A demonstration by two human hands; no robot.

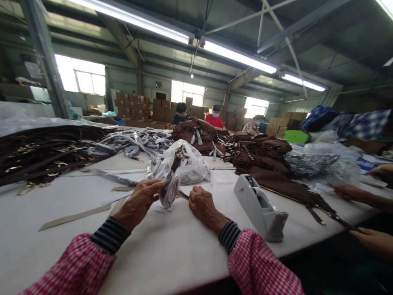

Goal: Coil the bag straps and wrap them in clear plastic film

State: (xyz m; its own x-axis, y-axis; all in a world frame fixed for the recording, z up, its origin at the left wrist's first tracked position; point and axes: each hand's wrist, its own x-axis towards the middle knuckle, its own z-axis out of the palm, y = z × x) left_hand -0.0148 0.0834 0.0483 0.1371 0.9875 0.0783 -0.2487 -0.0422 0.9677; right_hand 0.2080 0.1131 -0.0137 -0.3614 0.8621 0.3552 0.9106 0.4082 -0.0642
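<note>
My left hand (143, 201) is closed on a coiled strap (170, 192) wrapped in pale film, held up over the white table. A dark end of the strap with a metal clasp (181, 152) rises above the coil. My right hand (203, 205) is pinched closed on a narrow tan strip (183, 195) that runs toward the coil; whether the two are joined, I cannot tell. Right behind the coil sits a clear plastic bag (196, 166). To the right of my right hand stands a grey tape dispenser (260, 209).
Dark straps with metal clasps (46, 151) are heaped at left, wrapped straps (147, 141) behind. Brown bags (260, 157) pile up at right. A loose tan strip (75, 217) lies at left. A co-worker's hands (353, 192) handle a brown bag at the right edge.
</note>
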